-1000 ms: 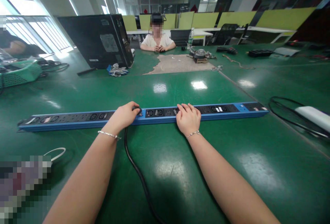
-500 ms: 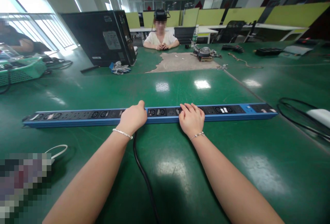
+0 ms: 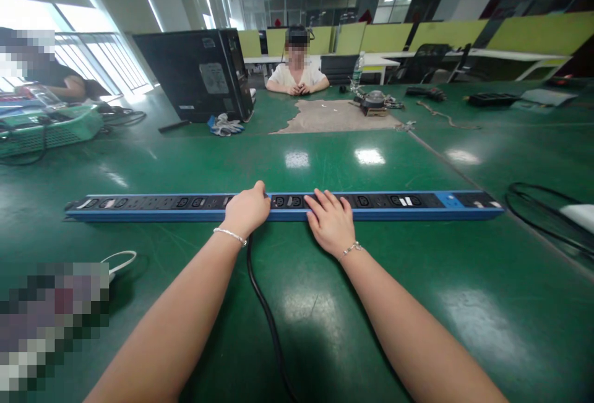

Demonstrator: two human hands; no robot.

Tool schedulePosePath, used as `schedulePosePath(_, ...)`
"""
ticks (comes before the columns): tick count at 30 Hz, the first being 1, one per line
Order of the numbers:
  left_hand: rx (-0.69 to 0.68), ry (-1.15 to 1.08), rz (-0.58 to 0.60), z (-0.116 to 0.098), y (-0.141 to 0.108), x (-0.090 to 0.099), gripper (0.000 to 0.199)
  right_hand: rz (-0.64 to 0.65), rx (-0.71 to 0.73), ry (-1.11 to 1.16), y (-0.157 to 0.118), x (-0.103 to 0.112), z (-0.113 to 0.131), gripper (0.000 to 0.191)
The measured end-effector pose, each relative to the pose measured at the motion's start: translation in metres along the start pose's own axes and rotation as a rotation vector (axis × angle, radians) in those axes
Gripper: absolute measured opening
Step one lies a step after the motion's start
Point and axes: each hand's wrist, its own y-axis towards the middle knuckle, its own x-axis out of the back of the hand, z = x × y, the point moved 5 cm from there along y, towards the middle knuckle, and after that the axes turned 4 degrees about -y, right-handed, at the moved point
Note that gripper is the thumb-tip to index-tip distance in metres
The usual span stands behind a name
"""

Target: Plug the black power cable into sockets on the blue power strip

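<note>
A long blue and black power strip (image 3: 390, 213) with many sockets lies across the green table (image 3: 185, 164). My left hand (image 3: 247, 207) is closed at the strip, left of its middle; its fingertips are hidden, and what it pinches there is too small to make out. A black cable (image 3: 266, 310) runs from under that hand toward the front edge of the view. To the right, my right hand (image 3: 330, 220) rests on the strip with its fingers spread over the sockets.
Behind stand a black computer case (image 3: 204, 75), gloves (image 3: 226, 125), a green basket (image 3: 55, 133) and a small metal device (image 3: 375, 101). A person (image 3: 298, 75) sits opposite, another person (image 3: 55, 75) at far left. Black cable loops (image 3: 529, 195) lie right.
My right hand has slid left along the strip, closer to my left hand, with its fingers more spread. The view has shifted slightly, so most things appear further right.
</note>
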Motion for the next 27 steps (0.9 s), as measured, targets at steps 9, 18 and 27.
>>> schedulePosePath(9, 0.018, -0.092, -0.076, 0.007, -0.002, 0.001, 0.026, 0.045, 0.021, 0.001, -0.001, -0.004, 0.011, 0.038)
schedulePosePath(18, 0.059, -0.200, -0.253, -0.002, -0.013, 0.043, 0.031, 0.034, 0.009, 0.018, 0.000, -0.005, 0.010, 0.037)
schedulePosePath(27, 0.147, -0.027, -0.180, 0.074, 0.014, 0.063, 0.033, 0.023, 0.007, 0.045, 0.000, -0.005, 0.009, 0.036)
